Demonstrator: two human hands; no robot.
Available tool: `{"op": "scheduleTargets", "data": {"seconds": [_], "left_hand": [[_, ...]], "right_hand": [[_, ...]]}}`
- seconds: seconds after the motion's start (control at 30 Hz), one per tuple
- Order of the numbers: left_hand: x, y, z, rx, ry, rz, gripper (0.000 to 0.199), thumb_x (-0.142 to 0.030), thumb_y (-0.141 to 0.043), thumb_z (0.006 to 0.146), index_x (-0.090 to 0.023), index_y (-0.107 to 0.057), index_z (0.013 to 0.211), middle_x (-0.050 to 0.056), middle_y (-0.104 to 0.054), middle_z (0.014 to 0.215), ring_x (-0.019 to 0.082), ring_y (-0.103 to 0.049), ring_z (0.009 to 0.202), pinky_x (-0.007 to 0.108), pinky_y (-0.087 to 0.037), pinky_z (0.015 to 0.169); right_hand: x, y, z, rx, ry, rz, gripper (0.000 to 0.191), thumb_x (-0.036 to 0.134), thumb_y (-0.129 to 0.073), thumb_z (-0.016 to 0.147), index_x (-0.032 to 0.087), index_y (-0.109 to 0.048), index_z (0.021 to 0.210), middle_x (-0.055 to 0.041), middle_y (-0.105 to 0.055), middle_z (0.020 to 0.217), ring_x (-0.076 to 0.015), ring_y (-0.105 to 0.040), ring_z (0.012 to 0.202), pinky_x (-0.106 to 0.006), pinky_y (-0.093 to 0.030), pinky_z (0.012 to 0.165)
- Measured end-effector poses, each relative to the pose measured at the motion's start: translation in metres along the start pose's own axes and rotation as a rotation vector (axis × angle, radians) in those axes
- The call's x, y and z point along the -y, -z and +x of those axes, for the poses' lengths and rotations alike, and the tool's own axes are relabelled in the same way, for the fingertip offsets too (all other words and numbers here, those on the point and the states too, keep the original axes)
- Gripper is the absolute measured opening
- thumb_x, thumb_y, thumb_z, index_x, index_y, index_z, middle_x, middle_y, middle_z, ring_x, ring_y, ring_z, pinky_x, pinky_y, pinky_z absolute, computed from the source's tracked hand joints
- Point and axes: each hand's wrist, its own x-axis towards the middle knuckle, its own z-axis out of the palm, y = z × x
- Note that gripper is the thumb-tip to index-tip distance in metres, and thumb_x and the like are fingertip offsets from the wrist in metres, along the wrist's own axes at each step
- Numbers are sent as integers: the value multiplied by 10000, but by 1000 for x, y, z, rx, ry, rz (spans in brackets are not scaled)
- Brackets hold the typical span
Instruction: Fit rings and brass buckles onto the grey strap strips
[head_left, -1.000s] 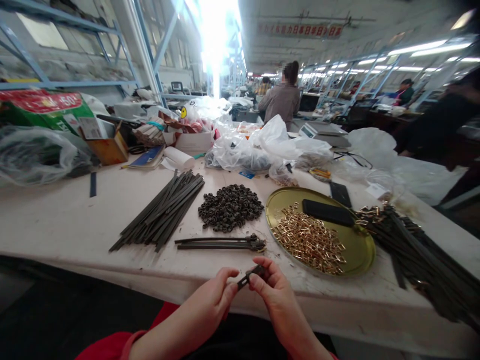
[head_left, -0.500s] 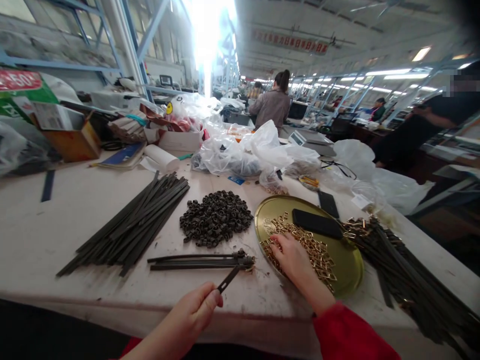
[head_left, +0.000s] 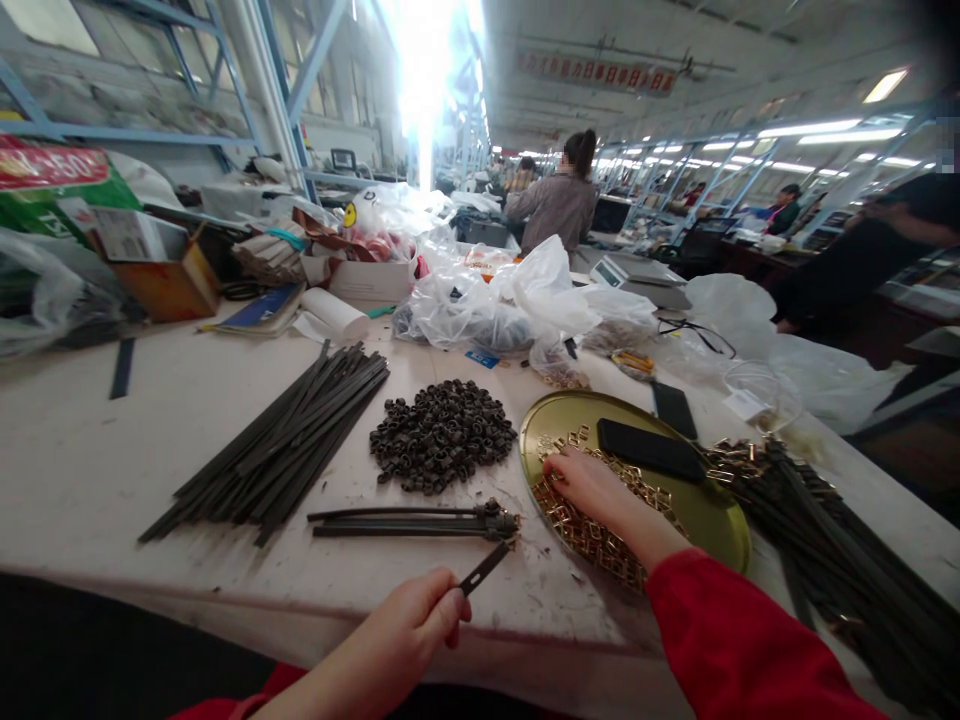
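Left hand (head_left: 429,622) is gripping a strap (head_left: 486,567) at the surface's (head_left: 262,572) near edge; right hand (head_left: 589,482), hold unclear, is touching buckles (head_left: 592,538) inside the tray (head_left: 716,515)

The pale table (head_left: 187,400) carries dark strips (head_left: 277,440), loops (head_left: 442,435) and a tray (head_left: 701,510).

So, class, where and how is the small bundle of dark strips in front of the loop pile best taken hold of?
Probably pinch the small bundle across its plain left half, from above: it lies flat, running left to right, while its right end is bulky, with the strip in the left hand close by.
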Motion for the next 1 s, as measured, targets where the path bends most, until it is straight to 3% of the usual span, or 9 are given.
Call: {"op": "scheduleTargets", "data": {"seconds": [0.23,0.37,0.53,0.63,0.73,0.87,1.0], "left_hand": [[0,-5,-21,-32,-11,40,287,-378,-307,817,-186,-481,694,3,-538,689,163,-506,694,246,-376,672],[3,-4,-27,-90,-48,8,290,-362,-319,828,-179,-506,704,-12,-520,649,141,-475,651,229,-362,626],[-16,-4,-23,-141,-61,-277,294,-407,-358,816,-162,-513,770,-43,-453,596,80,-313,442,206,-246,436],[-27,-5,-21,-128,-60,-420,289,-436,-412,796,-160,-500,796,-42,-476,613,59,-275,398,202,-206,402],[-26,-6,-24,-185,-114,-389,286,-440,-472,783,-158,-501,743,-43,-469,593,67,-327,443,200,-254,439],[-16,-3,-30,-270,-209,-246,271,-399,-476,805,-147,-538,725,-20,-503,634,107,-438,592,213,-336,563],[-9,-1,-28,-324,-186,-219,231,-361,-458,802,-148,-530,748,-21,-499,641,118,-449,612,221,-346,577]], "right_hand": [[-5,10,1,-4,45,124,126,79,-602,618,179,-617,692,-30,-617,740,-175,-549,711,-258,-349,627],[1,19,-21,-102,43,254,73,127,-520,689,187,-551,663,1,-566,647,-155,-508,631,-259,-350,587],[58,24,-72,-103,162,529,72,267,-485,794,208,-511,763,31,-538,653,-131,-498,606,-240,-391,563],[98,21,-95,-29,197,993,156,350,-576,766,204,-528,738,38,-513,627,-118,-457,569,-239,-369,524],[123,15,-102,36,166,1289,229,401,-644,723,196,-544,698,42,-519,585,-108,-450,541,-240,-365,517],[135,2,-97,100,143,1409,311,485,-639,716,181,-572,711,29,-556,578,-113,-492,540,-252,-400,542],[139,-9,-96,97,123,1353,358,524,-572,760,170,-588,709,12,-573,577,-124,-519,550,-259,-414,556]]}}
